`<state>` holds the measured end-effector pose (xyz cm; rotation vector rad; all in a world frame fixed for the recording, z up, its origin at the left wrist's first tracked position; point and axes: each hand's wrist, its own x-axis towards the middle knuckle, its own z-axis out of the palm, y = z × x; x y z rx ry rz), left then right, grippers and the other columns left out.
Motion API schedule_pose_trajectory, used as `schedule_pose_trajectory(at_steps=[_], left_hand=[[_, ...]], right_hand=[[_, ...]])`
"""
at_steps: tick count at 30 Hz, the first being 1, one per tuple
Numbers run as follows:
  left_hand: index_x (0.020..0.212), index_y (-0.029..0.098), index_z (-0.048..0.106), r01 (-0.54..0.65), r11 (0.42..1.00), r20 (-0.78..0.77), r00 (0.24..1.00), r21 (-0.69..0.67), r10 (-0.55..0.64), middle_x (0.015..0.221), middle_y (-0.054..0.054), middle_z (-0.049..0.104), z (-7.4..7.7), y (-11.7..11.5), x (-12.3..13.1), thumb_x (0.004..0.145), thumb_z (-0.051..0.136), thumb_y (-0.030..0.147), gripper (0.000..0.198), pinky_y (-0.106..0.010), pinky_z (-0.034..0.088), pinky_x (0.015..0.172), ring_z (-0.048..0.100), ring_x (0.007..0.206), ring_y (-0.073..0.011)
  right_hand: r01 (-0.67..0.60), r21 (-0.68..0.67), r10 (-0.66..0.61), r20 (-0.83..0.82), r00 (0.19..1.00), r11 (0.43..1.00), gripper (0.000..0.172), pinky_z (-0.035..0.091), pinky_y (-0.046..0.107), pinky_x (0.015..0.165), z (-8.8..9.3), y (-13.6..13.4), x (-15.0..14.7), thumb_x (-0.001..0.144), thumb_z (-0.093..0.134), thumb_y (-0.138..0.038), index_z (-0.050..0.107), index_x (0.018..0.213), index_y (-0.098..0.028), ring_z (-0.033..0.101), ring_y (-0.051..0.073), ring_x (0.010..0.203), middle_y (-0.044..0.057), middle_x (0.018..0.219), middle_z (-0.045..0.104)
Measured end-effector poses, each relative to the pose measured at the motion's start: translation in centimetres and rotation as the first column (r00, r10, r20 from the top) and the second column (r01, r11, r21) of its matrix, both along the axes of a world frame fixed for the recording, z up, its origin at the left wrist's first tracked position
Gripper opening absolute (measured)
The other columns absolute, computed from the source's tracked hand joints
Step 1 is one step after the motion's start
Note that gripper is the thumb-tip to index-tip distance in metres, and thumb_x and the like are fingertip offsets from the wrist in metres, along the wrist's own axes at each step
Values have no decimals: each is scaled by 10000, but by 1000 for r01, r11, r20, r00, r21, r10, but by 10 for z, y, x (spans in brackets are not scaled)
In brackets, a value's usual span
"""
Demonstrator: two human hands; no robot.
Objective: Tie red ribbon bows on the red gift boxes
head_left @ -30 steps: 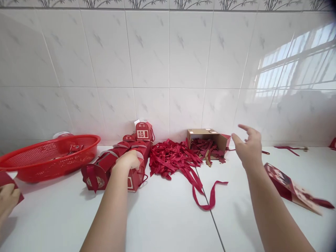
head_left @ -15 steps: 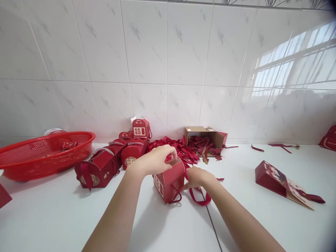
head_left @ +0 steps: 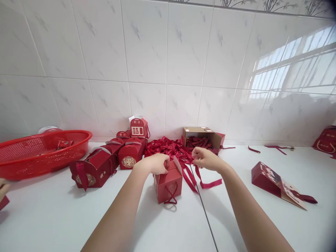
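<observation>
A small red gift box with a cord looped on its side stands on the white table. My left hand is closed on the box's top flaps from the left. To the right, my right hand pinches a red ribbon, whose loose end trails over the table. A heap of red ribbons lies behind the box, and an open cardboard box with dark red strips inside rests on its side at the wall.
Several finished-looking red boxes stand at left behind my left arm. Farther left is a red plastic basket. A flattish red package lies at right. Another person's hand shows at the left edge.
My right hand has moved from beside the box up and away toward the ribbon heap, now with a ribbon in it. The box has turned slightly. A person's hand has appeared at the left edge.
</observation>
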<state>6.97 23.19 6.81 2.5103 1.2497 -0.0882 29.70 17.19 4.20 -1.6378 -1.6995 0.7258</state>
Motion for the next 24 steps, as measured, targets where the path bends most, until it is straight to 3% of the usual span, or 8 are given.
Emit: schedule_pose_trajectory(at_steps=[3, 7, 10, 13, 15, 17, 20, 24], left_hand=[[848, 230, 644, 79, 997, 28, 997, -25, -78, 965, -26, 674, 1, -3, 2, 662, 646, 297, 197, -247, 455, 564, 639, 800, -201], [995, 236, 626, 91, 995, 214, 972, 43, -98, 1117, -43, 637, 10, -18, 10, 812, 510, 499, 340, -290, 490, 787, 608, 975, -215], [1132, 233, 562, 59, 998, 600, 798, 15, -56, 1239, -54, 588, 21, -37, 18, 921, 302, 542, 456, -324, 427, 972, 524, 1155, -218], [1007, 188, 622, 250, 946, 751, 660, -206, -11, 1134, -65, 637, 32, -55, 23, 944, 266, 538, 504, -345, 383, 1032, 537, 1142, -209], [834, 159, 629, 373, 874, 774, 633, -312, 6, 930, -60, 664, 37, -64, 22, 923, 384, 522, 447, -329, 440, 950, 606, 984, -194], [706, 163, 562, 414, 841, 805, 591, -349, 43, 716, -14, 611, 42, -70, 18, 875, 528, 478, 360, -267, 488, 732, 613, 734, -143], [630, 179, 434, 403, 844, 855, 506, -353, 115, 483, 67, 406, 48, -74, 8, 868, 572, 416, 363, -190, 312, 445, 368, 425, -52], [578, 190, 321, 352, 888, 912, 379, -297, 155, 448, 94, 213, 59, -76, -11, 854, 579, 398, 431, -188, 170, 387, 167, 389, -34]], right_hand=[[-9, 163, 54, -274, 960, 987, 140, 458, 257, 573, 20, -12, 3, 722, 513, -165, 501, 855, -211, 597, 118, 617, -8, 749, 629], [-41, 311, 225, -586, 779, 950, 117, 446, 255, 585, 33, -28, -3, 722, 533, -169, 552, 835, -192, 600, 118, 622, -22, 706, 594], [-167, 351, 363, -624, 692, 921, 104, 368, 227, 504, 39, -39, -13, 745, 532, -151, 568, 836, -185, 480, 67, 491, -34, 674, 571], [-236, 378, 430, -594, 679, 895, 95, 298, 215, 475, 46, -52, -23, 786, 523, -151, 572, 860, -186, 384, 51, 468, -42, 650, 540], [-221, 392, 423, -564, 709, 893, 82, 276, 214, 469, 50, -60, -26, 813, 530, -169, 572, 880, -190, 352, 51, 473, -44, 652, 519], [-182, 397, 384, -520, 763, 900, 77, 279, 215, 467, 54, -67, -27, 828, 563, -203, 573, 904, -199, 350, 52, 482, -43, 679, 514], [-185, 343, 316, -377, 871, 921, 151, 283, 213, 468, 60, -74, -21, 825, 632, -301, 585, 928, -202, 403, 75, 536, -31, 690, 518], [-243, 168, 268, -150, 951, 955, 345, 238, 224, 464, 66, -81, -4, 845, 592, -476, 539, 682, -176, 345, 76, 520, -46, 566, 416]])
